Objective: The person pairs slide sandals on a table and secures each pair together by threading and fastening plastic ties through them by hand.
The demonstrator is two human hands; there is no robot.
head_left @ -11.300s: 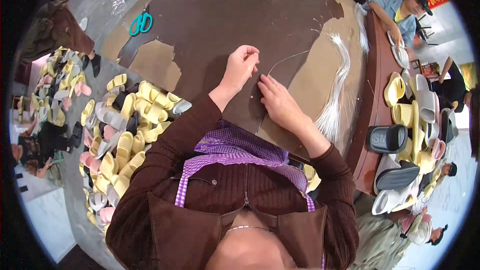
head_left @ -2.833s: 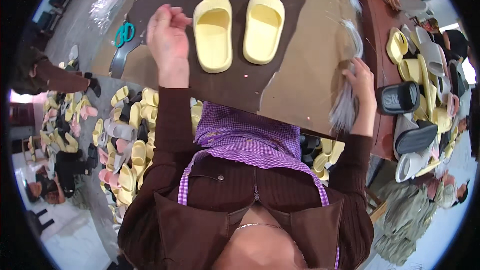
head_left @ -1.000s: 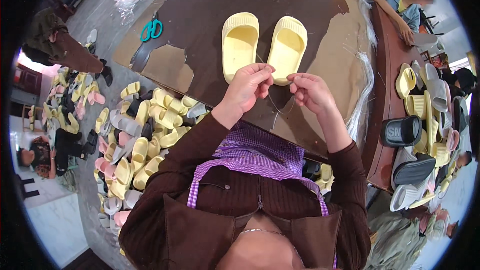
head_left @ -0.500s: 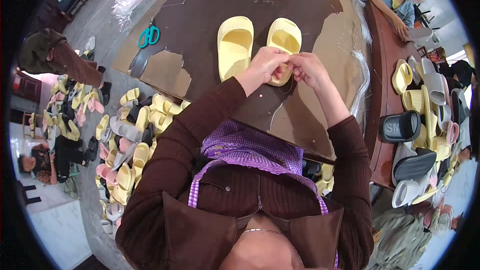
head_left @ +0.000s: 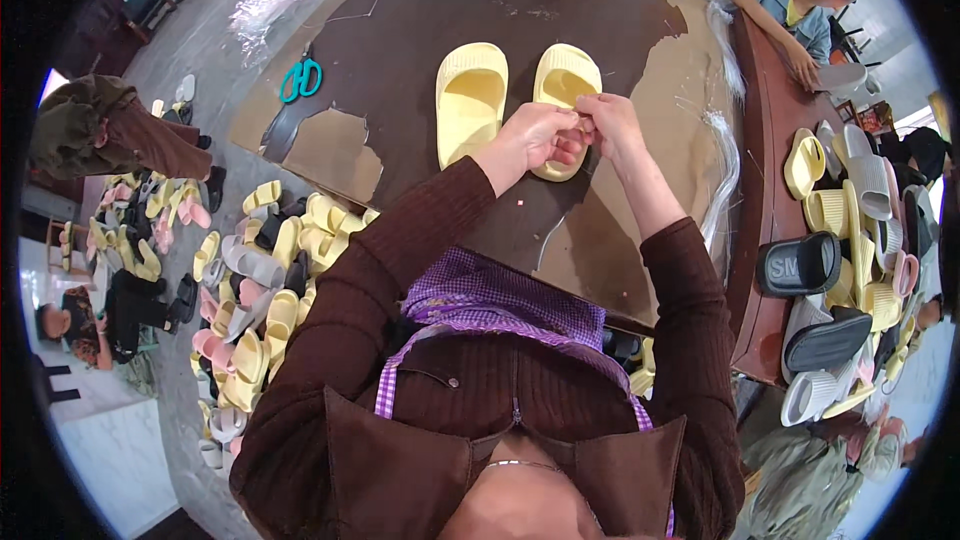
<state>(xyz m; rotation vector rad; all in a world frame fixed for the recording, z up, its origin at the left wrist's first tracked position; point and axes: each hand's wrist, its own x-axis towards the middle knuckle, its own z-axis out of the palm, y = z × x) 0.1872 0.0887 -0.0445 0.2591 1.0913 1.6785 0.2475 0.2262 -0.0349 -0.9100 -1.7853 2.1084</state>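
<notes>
Two yellow slippers lie side by side on the brown-covered table: the left slipper (head_left: 470, 100) and the right slipper (head_left: 566, 62). Over the near half of the right one, my left hand (head_left: 541, 136) and my right hand (head_left: 612, 124) meet with their fingertips pinched close together. Both are closed; whatever sits between the fingers is too small to make out. Teal-handled scissors (head_left: 301, 81) rest at the table's left side, away from my hands. A bundle of fine whitish strands (head_left: 722, 165) runs along the right edge.
The brown table cover (head_left: 410, 15) is torn, baring tan board (head_left: 335, 150). A heap of slippers (head_left: 280, 240) lies on the floor to the left. More slippers pile on a reddish-brown table (head_left: 752, 270) at right, where another person (head_left: 785, 15) sits beyond.
My right hand has shifted slightly up and left, its fingers now closer against the left hand's. The view has moved a little, so the table and slippers appear lower.
</notes>
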